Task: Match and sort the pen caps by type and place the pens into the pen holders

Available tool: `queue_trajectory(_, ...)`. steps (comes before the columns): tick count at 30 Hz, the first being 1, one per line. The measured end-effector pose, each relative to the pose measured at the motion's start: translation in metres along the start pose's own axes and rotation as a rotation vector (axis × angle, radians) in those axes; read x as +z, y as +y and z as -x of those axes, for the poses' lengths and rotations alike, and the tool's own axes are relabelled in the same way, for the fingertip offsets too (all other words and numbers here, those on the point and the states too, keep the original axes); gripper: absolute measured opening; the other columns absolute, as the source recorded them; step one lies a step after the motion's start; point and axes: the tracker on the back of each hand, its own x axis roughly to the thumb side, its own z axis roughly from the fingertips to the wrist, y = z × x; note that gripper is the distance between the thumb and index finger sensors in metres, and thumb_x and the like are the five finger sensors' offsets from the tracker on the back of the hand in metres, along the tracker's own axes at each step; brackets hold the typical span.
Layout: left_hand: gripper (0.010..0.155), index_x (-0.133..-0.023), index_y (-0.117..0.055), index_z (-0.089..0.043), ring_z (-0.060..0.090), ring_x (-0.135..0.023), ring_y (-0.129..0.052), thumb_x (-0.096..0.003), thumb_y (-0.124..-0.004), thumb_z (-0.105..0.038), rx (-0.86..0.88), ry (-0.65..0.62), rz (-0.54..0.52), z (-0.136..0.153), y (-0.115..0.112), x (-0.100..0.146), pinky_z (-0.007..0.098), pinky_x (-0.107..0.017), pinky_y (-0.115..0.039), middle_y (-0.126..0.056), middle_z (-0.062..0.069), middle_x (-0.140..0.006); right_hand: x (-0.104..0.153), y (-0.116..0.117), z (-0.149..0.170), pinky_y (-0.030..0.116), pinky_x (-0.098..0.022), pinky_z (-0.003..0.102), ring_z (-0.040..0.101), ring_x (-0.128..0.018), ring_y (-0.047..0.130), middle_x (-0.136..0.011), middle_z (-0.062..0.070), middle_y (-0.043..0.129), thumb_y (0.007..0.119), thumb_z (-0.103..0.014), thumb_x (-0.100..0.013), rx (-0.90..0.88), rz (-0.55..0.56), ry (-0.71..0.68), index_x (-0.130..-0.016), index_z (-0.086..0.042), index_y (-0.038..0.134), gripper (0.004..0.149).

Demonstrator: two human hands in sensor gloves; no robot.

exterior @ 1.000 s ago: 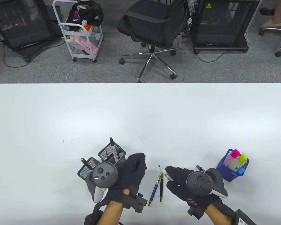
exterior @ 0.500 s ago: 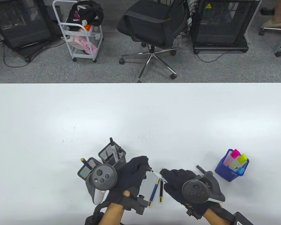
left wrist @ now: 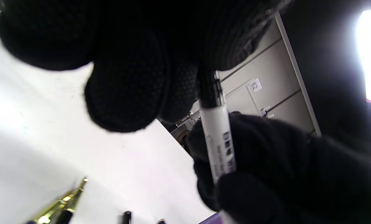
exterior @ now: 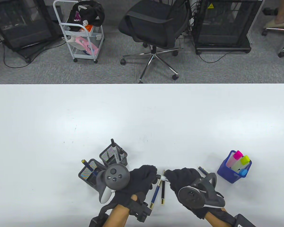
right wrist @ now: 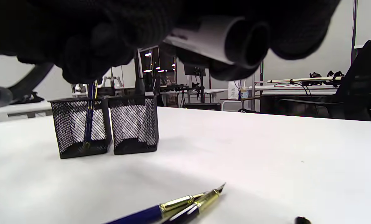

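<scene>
A: What are the two hands doing?
B: They meet low on the table (exterior: 142, 113), just right of the two black mesh holders (exterior: 113, 157). The right hand (exterior: 183, 181) is curled round the white barrel of a marker (left wrist: 218, 143). The left hand (exterior: 140, 181) pinches the black cap (left wrist: 208, 88) at the marker's end; in the left wrist view the cap sits against the barrel.

A: Is the cap fully on?
B: I cannot tell. The fingers (left wrist: 126, 90) cover most of it.

A: And the marker's other end?
B: In the right wrist view its round dark butt (right wrist: 246, 40) pokes out of the right hand.

A: What lies under the hands?
B: Two fountain pens (exterior: 158, 191), uncapped, side by side and touching on the table, gold nibs (right wrist: 215, 190) pointing away from the person. One barrel is blue, the other black.

A: The mesh holders?
B: They stand touching each other. The one farther from the person holds markers (exterior: 115, 151); the nearer one (exterior: 88, 171) holds a blue pen (right wrist: 89, 112).

A: Anything right of the hands?
B: A dark cap (exterior: 202, 170) lies on the table just beside the right hand. Farther right stands a blue holder (exterior: 227, 173) with pink, yellow and blue highlighters (exterior: 239, 160).
</scene>
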Motion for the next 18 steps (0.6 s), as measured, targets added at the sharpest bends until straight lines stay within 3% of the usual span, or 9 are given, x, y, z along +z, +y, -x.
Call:
queue_trajectory(2,0.044,-0.079,-0.095,-0.004,0.023,-0.033,-0.117,-0.0458,-0.081,-0.03,-0.044,0.002,-0.035,-0.006,-0.002,0.001,0.05,-0.027,-0.096,-0.112,0.02,-0.056,0.0,-0.002,0.0,0.083,-0.051,0.056,0.032,-0.056,0.1,-0.073,0.016,0.094,0.075,-0.027,-0.035,0.019,0.038,0.009,-0.087,-0.009,0.076,0.055)
queue_trajectory(5,0.045,-0.078,-0.095,-0.004,0.021,-0.03,-0.118,-0.045,-0.082,-0.031,0.027,-0.019,-0.081,-0.01,-0.003,0.002,0.048,-0.025,-0.098,-0.112,0.019,-0.053,0.002,-0.009,0.002,0.083,-0.051,0.056,0.032,-0.055,0.101,-0.072,0.016,0.095,0.076,-0.027,-0.034,-0.02,0.097,0.035,-0.085,-0.009,0.078,0.054)
queue_trajectory(18,0.047,-0.084,-0.091,-0.01,0.025,-0.044,-0.117,-0.0443,-0.091,-0.034,0.002,-0.043,-0.108,-0.004,-0.013,0.003,0.049,-0.031,-0.095,-0.109,0.017,-0.066,0.003,-0.004,0.006,0.091,-0.042,0.049,0.029,-0.046,0.109,-0.063,0.015,0.103,0.094,-0.036,-0.036,-0.098,0.096,0.009,-0.078,-0.008,0.086,0.052)
